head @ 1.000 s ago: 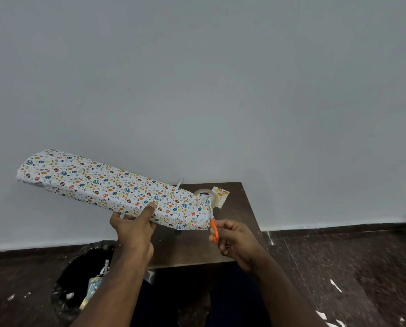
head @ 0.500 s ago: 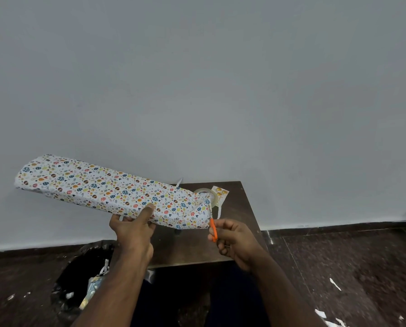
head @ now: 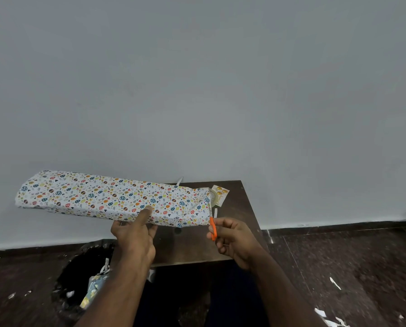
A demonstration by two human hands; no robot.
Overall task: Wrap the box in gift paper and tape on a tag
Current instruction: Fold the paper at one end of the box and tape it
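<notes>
The gift paper (head: 98, 195) is white with small eggs, hearts and leaves in blue, red, orange and yellow. The scissors (head: 212, 228) have orange handles, and the surface (head: 240, 208) is dark brown. The tag (head: 220, 195) is white with golden-yellow balls, against a plain grey wall (head: 220, 90).

I see the long wrapped box (head: 112, 197) has dropped at its far left end, so it now lies flatter than a moment ago. My left hand (head: 136, 237) has tipped it down, and the thumb sits a bit more to the right.
</notes>
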